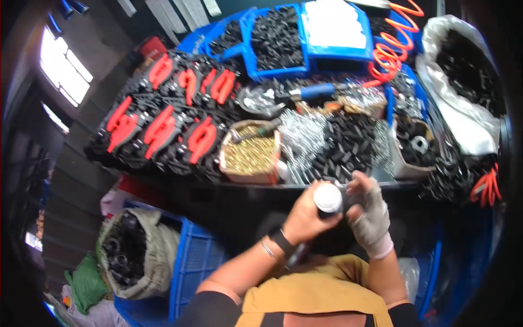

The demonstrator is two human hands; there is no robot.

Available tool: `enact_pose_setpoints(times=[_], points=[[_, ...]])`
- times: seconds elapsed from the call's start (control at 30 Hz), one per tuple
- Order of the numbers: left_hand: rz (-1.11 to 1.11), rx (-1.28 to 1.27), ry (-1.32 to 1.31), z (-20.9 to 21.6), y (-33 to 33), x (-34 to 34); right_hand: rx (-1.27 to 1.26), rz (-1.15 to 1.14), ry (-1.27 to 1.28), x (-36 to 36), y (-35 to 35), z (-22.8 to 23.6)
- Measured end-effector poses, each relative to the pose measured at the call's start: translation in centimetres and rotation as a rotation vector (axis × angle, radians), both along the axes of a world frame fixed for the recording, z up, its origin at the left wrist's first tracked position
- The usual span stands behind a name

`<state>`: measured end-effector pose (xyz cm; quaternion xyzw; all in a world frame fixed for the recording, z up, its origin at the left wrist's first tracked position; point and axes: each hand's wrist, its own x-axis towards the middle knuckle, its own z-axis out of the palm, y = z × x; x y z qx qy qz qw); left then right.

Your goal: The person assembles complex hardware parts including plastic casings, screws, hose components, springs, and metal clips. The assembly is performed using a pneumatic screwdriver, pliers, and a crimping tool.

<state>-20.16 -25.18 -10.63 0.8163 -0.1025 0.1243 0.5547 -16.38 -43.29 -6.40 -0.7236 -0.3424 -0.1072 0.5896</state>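
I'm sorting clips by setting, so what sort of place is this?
Probably a small assembly workshop. A blue bin full of small black parts, matching red-and-black pieces laid out in rows, and a box of small gold-coloured pieces suggest it.

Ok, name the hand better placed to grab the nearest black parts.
Probably the right hand: its fingers point toward the black parts, its hold unclear; the left hand grips the white-topped cylinder.

I'm in an assembly workshop: blue plastic bins [280,73] of black parts [277,39], coiled orange hose [388,73], open box [248,177] of gold-coloured fasteners [250,156]
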Motion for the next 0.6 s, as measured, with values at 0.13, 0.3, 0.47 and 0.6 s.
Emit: enact_pose_setpoints(times=[0.13, 0.3, 0.47, 0.6], points=[[-0.227, 0.051, -0.199, 5.5, 1.0, -3.8, -0.404, -0.040, 0.337, -2.0, -5.2, -7.9], [-0.375, -0.674, -0.693, 21.6, 4.5, -5.7, -0.831, 0.034, -0.009, -6.4, -9.2, -10.7], [-0.629, -0.890, -0.293, 17.3, 11.5, -0.2, 0.146, -0.232, 0.457, -8.0, -8.1, -8.9], [-0.218, -0.320, 0.172, 14.0, 10.3, -4.0, -0.003, -0.559, 0.082, -9.8, -13.2, -10.1]])
